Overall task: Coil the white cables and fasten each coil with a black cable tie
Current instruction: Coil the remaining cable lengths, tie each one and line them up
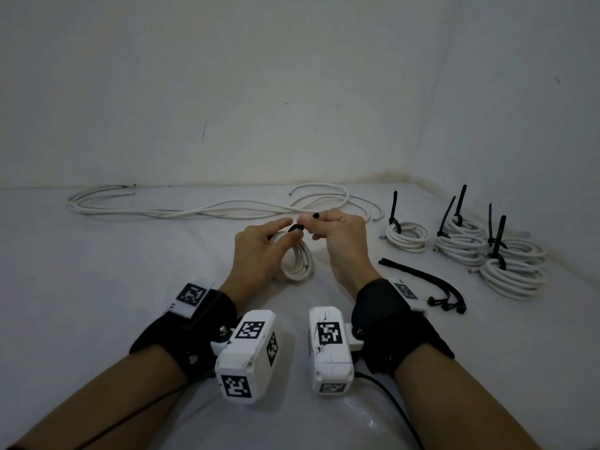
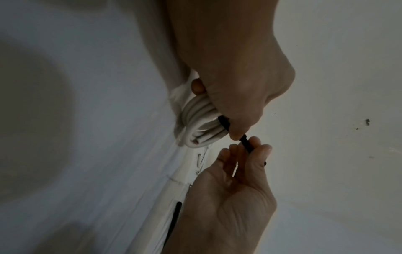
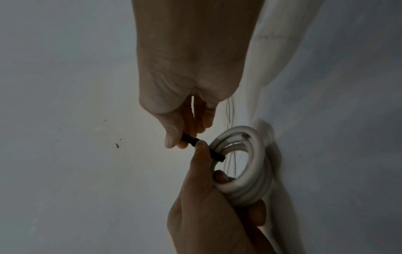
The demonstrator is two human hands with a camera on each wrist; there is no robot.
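White cable, wound into a small coil, stands on edge at the middle of a pale table. A person's left hand grips the coil, steadying it so a black cable tie wrapped over its top can be cinched. Their right hand pinches the tie's tail, likely pulling it tight. Finished tied coils lie to the right, spare ties nearer, loose cables behind. No readable writing; only square coded markers on the wrist cameras.
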